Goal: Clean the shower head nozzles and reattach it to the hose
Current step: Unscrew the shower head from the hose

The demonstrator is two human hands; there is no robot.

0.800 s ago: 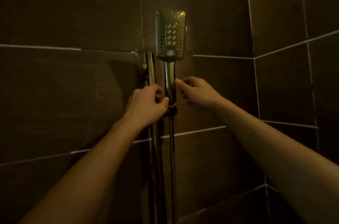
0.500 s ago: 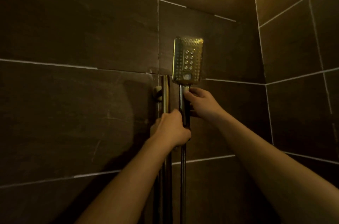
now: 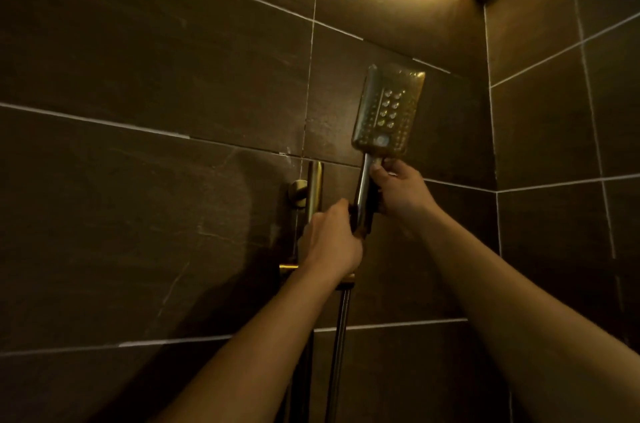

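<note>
Saw a brass rail (image 3: 314,187) upright on the dark tiled wall (image 3: 138,214). Just right of it, gripped the handle (image 3: 363,187) low down with the left hand (image 3: 330,242), fingers curled round it, hose (image 3: 341,336) hanging below. Held the shower head (image 3: 389,110) upright above both hands, nozzles facing out. Gripped the handle's top with the right hand (image 3: 398,192), fingers wrapped round.

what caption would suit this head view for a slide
Right hand and left hand grip the handle of a square shower head beside the slide rail, hose hanging below.
</note>
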